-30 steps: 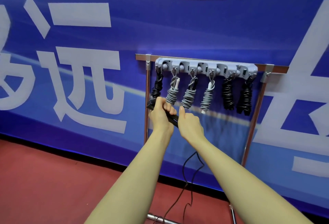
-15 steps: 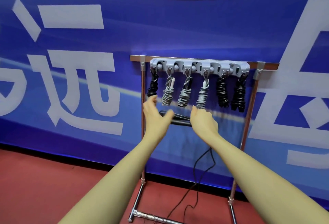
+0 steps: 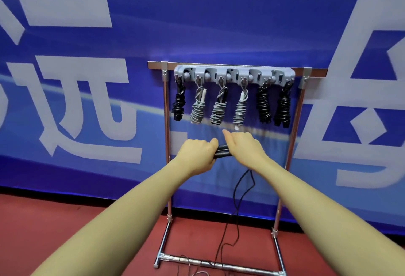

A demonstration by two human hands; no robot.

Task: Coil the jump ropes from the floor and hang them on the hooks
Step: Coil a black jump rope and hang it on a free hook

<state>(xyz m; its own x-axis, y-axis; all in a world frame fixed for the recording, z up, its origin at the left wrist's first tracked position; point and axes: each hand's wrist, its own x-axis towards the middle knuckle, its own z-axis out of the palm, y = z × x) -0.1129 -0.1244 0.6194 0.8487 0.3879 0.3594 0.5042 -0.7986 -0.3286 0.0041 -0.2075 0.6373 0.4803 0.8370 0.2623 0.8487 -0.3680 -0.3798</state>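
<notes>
Below the grey hook rail (image 3: 234,75) of the metal rack (image 3: 167,144), a pair of black rope handles (image 3: 222,152) is held level between two hands. The left end of the handles is gripped by the left hand (image 3: 198,156), whose fingers are curled tightly round it. Half a second earlier that hand was seen open, its fingers spread and lifted beside the handles; a second earlier it was closed on them higher up, close under the hanging bundles, with the handles tilted. The right end is covered by the right hand (image 3: 244,148), its thumb raised toward the rail; whether its fingers are wrapped round the handles cannot be told, since only its back is shown. Both hands are now found lower under the rail than before and nearer each other.

From beneath the right hand the black cord (image 3: 237,196) is seen hanging loose, trailing down to the red floor (image 3: 65,221) across the rack's base bar, uncoiled.

On the rail six coiled ropes are hung: a black bundle (image 3: 179,105) at the left end, three grey bundles (image 3: 218,109) in the middle, and two black bundles (image 3: 264,104) at the right end. Behind the rack a blue banner (image 3: 219,23) with large white characters is stretched.
</notes>
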